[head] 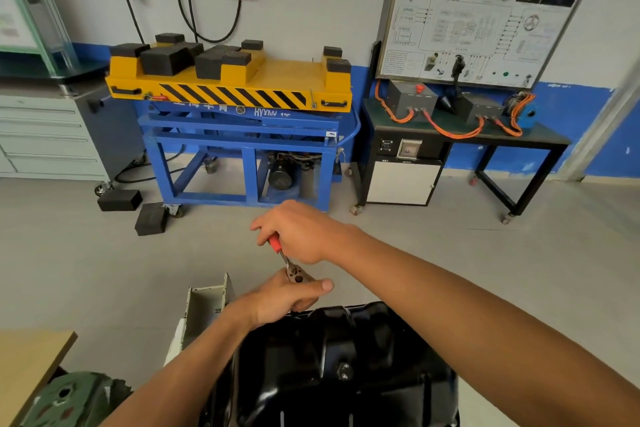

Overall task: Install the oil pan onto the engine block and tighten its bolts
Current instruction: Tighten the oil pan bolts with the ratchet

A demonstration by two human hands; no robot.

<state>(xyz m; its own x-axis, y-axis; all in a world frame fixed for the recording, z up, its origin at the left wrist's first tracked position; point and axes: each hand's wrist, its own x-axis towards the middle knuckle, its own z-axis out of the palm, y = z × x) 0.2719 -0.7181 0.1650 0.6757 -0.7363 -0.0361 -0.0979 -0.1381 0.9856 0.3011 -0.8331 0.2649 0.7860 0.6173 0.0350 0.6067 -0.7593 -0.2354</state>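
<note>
Head view.
- Hands: two, both on one ratchet wrench (290,262) above the far rim of the oil pan.
- Right hand (301,232): fingers curled round the red grip, forefinger stretched forward along it.
- Left hand (287,298): fingers curled under the metal ratchet head, thumb laid straight beside it. Socket and bolt hidden under the hand.
- Oil pan (332,357): one, gloss black, bottom centre, domed underside up, one drain plug (344,371) showing. What it sits on cannot be seen; inside not visible.
- White metal bracket (204,302): one, just left of the pan.
- Green casting (69,399): one, bottom left, beside a wooden table corner (31,357).
- Lift table (242,94): one, blue frame, yellow top; several black rubber blocks on top, exact count unclear.
- Rubber blocks on floor (119,199): two, beside its left castor.
- Drawer cabinet (45,135): one, grey, drawers closed.
- Training board (485,10): one, over a black bench carrying two grey boxes (410,97) joined by orange cables.
</note>
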